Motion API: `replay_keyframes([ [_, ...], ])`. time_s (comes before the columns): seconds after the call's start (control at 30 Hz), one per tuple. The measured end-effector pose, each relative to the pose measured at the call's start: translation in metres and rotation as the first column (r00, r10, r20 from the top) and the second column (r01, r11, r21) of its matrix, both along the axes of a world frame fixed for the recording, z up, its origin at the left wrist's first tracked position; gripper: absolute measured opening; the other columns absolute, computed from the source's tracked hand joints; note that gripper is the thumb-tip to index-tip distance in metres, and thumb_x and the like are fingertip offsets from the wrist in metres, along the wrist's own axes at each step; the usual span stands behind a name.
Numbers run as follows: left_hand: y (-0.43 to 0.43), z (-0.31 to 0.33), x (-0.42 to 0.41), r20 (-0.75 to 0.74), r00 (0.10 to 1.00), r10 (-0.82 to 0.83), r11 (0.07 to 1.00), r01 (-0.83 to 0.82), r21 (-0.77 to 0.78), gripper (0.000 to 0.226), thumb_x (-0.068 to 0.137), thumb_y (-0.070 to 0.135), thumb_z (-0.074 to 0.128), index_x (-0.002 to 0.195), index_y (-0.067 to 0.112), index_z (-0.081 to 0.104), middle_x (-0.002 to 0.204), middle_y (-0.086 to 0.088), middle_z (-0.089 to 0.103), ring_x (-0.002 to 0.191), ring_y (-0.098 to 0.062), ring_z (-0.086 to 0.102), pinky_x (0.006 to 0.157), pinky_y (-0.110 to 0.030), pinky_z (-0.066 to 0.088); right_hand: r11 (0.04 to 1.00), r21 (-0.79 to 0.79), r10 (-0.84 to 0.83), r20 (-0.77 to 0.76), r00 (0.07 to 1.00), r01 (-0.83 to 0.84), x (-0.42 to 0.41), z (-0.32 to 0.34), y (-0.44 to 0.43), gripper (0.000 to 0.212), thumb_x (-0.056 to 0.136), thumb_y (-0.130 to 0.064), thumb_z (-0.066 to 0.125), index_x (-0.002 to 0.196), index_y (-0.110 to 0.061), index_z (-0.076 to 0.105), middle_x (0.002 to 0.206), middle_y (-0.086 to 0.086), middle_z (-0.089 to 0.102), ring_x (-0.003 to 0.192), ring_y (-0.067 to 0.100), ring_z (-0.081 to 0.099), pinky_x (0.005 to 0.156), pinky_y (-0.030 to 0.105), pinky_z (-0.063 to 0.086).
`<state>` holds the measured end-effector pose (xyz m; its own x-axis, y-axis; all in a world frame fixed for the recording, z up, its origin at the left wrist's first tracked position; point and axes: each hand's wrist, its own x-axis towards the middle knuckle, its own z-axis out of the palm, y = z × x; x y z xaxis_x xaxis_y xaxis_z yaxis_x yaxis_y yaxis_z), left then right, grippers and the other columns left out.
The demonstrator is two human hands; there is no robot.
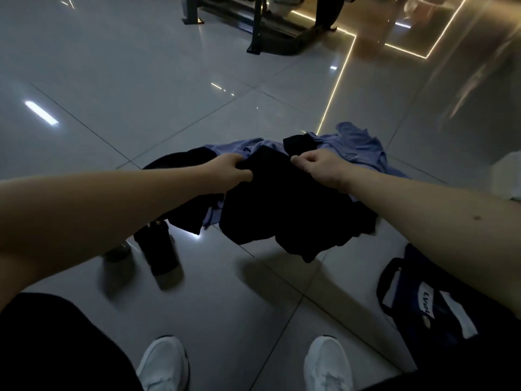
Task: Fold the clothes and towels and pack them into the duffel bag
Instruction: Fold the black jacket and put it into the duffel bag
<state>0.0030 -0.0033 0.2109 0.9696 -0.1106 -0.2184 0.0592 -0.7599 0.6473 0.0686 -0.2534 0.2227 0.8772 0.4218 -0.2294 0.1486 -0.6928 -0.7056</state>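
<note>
I hold a black garment (282, 210) up in front of me over the tiled floor. My left hand (228, 172) grips its top edge on the left, and my right hand (321, 167) pinches the top edge on the right. The cloth hangs down between my arms. Behind it a blue-purple garment (355, 148) lies crumpled on the floor with more black cloth (180, 162) to its left. The dark blue duffel bag (439, 303) with a white label sits on the floor at the lower right, partly hidden under my right forearm.
A dark bottle-like object (158, 249) stands on the floor under my left forearm. My white shoes (163, 362) are at the bottom. Dark equipment legs (256, 38) stand at the far top. A white object (507, 176) sits at the right edge.
</note>
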Motion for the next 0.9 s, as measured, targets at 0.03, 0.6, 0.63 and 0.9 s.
replay_keyframes([
  [0.03, 0.0, -0.002, 0.001, -0.005, 1.0, 0.017, 1.0, -0.017, -0.016, 0.035, 0.091, 0.03, 0.063, 0.122, 0.013, 0.062, 0.111, -0.012, 0.066, 0.1, -0.028, 0.064, 0.09, -0.043, 0.052, 0.999, 0.022, -0.025, -0.021, 0.999, 0.026, 0.0, -0.001, -0.001, 0.041, 0.1, -0.046, 0.054, 0.084, -0.013, 0.07, 0.073, -0.003, 0.058, 0.066, 0.009, 0.055, 0.061, 0.021, 0.042],
  [0.6, -0.002, -0.035, -0.003, -0.062, 0.991, 0.12, 0.99, -0.114, 0.087, 0.037, 0.095, 0.031, 0.063, 0.095, -0.006, 0.068, 0.093, -0.025, 0.069, 0.078, -0.028, 0.061, 0.076, -0.041, 0.053, 0.959, 0.231, -0.113, -0.212, 0.971, 0.163, -0.005, -0.023, 0.016, 0.039, 0.097, -0.035, 0.064, 0.104, 0.002, 0.072, 0.097, 0.023, 0.07, 0.084, 0.026, 0.064, 0.086, 0.044, 0.057],
  [0.63, -0.007, -0.036, -0.003, -0.081, 0.989, 0.127, 0.992, -0.128, -0.001, 0.04, 0.096, 0.034, 0.063, 0.099, -0.006, 0.068, 0.092, -0.025, 0.07, 0.076, -0.027, 0.064, 0.077, -0.042, 0.057, 0.953, 0.246, -0.126, -0.21, 0.97, 0.177, -0.005, -0.023, 0.019, 0.04, 0.096, -0.035, 0.065, 0.104, 0.003, 0.072, 0.096, 0.023, 0.07, 0.083, 0.026, 0.064, 0.083, 0.043, 0.057],
  [0.9, -0.034, -0.039, -0.002, -0.246, 0.968, 0.047, 0.971, -0.102, -0.215, 0.027, 0.092, 0.036, 0.069, 0.095, 0.014, 0.053, 0.089, -0.005, 0.067, 0.084, -0.024, 0.07, 0.061, -0.027, 0.053, 0.906, 0.346, -0.114, -0.35, 0.93, 0.242, -0.007, -0.023, 0.029, 0.024, 0.096, -0.03, 0.065, 0.093, -0.008, 0.074, 0.086, 0.012, 0.073, 0.074, 0.021, 0.07, 0.064, 0.027, 0.058],
])
